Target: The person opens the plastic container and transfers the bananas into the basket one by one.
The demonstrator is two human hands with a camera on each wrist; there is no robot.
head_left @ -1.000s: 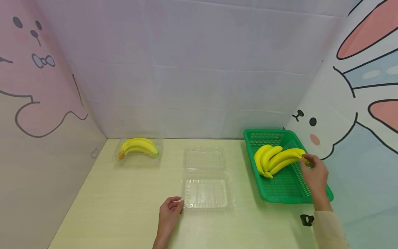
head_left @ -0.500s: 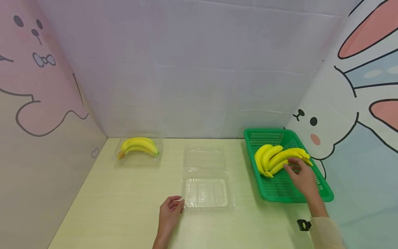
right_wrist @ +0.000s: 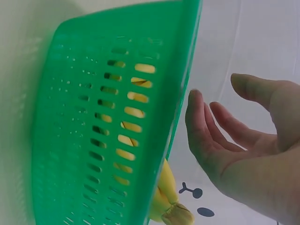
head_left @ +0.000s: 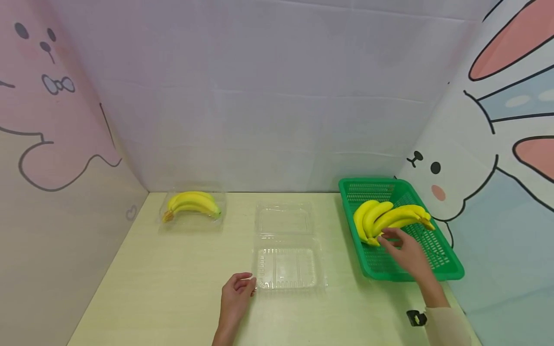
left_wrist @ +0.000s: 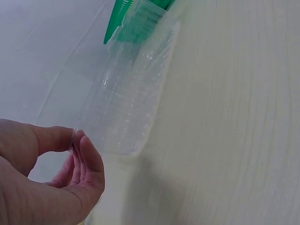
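My left hand (head_left: pixel 235 295) pinches the near left edge of a clear plastic clamshell box (head_left: pixel 287 269), its lid folded back flat toward the wall. In the left wrist view, thumb and fingertips meet on the thin rim of the box (left_wrist: pixel 124 103). My right hand (head_left: pixel 404 252) hovers over the green basket (head_left: pixel 368 269), holding nothing, fingers relaxed and a gap between thumb and fingers. Two bunches of bananas (head_left: pixel 400 217) lie in the basket, close beyond the fingertips. From the right wrist, the hand (right_wrist: pixel 248 136) shows above the basket's rim, with a banana stem (right_wrist: pixel 178 214) below it.
A closed clear box with bananas (head_left: pixel 192 203) inside stands at the back left of the pale table (head_left: pixel 173 269). A black clip-like object (head_left: pixel 416 318) shows beside the right sleeve. Cloth walls (head_left: pixel 277 96) enclose the back and both sides.
My right hand has drawn away from the stem of the right banana bunch, moving left and toward me over the basket. The left hand and the clear box have stayed put.
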